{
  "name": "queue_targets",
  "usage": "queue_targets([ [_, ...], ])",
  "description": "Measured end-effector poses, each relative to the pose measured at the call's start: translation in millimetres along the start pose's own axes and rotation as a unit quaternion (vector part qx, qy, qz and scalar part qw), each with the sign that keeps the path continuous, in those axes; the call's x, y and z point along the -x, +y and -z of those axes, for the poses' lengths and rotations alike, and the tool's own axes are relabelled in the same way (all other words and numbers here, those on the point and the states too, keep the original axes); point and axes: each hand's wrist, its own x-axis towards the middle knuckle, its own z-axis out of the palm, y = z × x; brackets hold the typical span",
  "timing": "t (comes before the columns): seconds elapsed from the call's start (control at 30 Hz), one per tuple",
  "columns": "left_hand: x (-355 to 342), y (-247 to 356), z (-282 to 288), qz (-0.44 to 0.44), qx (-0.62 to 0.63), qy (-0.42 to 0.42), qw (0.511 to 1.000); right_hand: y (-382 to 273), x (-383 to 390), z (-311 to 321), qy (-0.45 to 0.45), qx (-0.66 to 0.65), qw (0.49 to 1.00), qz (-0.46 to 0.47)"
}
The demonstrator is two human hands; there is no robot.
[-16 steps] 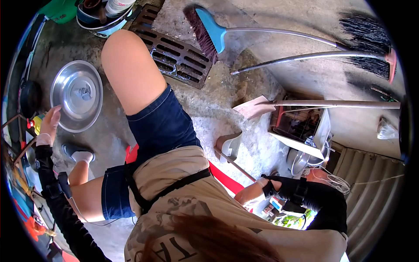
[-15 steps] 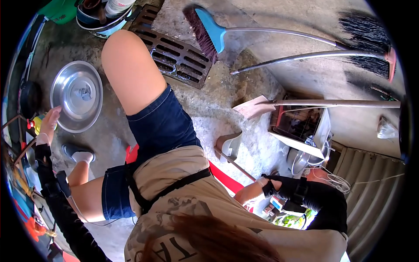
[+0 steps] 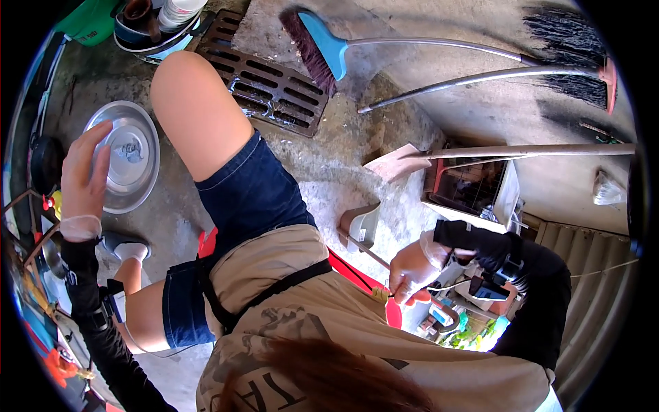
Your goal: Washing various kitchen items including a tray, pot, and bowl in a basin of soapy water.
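My left hand [image 3: 86,180] is raised with fingers stretched out and nothing in them. Its fingertips overlap the near-left rim of a round, shallow metal basin [image 3: 141,194] on the floor; I cannot tell if they touch it. A small whitish, crumpled-looking patch shows in the basin's middle. On the right, my right hand [image 3: 410,271] is closed beside my body, near the red seat edge. A red, rounded piece [image 3: 393,313] and a small yellowish bit show under its fingers; its kind is unclear. Clear bands wrap both wrists below black sleeves.
A slotted drain grate [image 3: 274,96] lies ahead, with a blue-headed broom [image 3: 326,47] beside it. Along the right wall are a second broom [image 3: 610,82], a shovel [image 3: 401,163] and a long-handled dustpan [image 3: 362,225]. A bucket of dishes [image 3: 154,48] stands far left.
My left hand has risen from beside the basin, its fingers now over the rim. My right hand has come up and forward from low beside my body, and a red piece now shows at its fingers.
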Motion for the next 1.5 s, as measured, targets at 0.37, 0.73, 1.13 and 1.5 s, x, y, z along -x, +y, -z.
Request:
queue_targets([
  [0.37,-29.3,138.3,-29.8,-0.146,0.217,-0.137,0.955,9.8,39.2,61.0,0.033,-0.002,0.999,0.016],
  [0.73,-17.0,209.0,-122.7,-0.253,0.318,-0.291,0.866,10.4,15.0,59.0,0.059,-0.037,0.992,0.108],
  [1.13,12.1,221.7,-121.5,-0.209,0.384,-0.409,0.801,133.4,-133.6,116.3,0.418,-0.143,0.889,0.118],
  [1.5,16.9,192.3,-103.7,-0.154,0.401,-0.326,0.842,128.0,-223.4,88.8,0.553,-0.021,0.811,0.189],
])
